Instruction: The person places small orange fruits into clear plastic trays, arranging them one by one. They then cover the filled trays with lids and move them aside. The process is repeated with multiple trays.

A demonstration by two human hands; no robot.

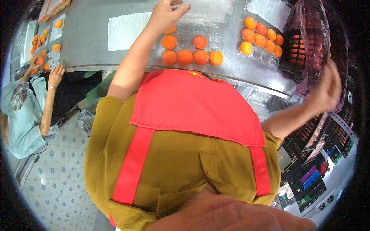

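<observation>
My left hand [169, 13] reaches over the far left of a clear plastic tray [185, 30], thumb and fingers apart, with no object visible in it. Round orange fruits [185, 57] fill the tray's near row, and a few sit farther up. My wrist partly hides one fruit [171, 29]. Out to the right, my right hand [329, 86] is motion-blurred beside the purplish plastic liner [310, 66] of a black crate [286, 55]. More fruit shows through the crate's mesh. Whether that hand grips anything is unclear.
Right of the tray is another clear tray [261, 53] with several fruits. White padded sheets [127, 31] lie on the metal table [86, 34]. Clear plastic trays [211, 10] are at the back. A co-worker [26, 115] at the left handles fruit there. Stacked crates [341, 130] stand right.
</observation>
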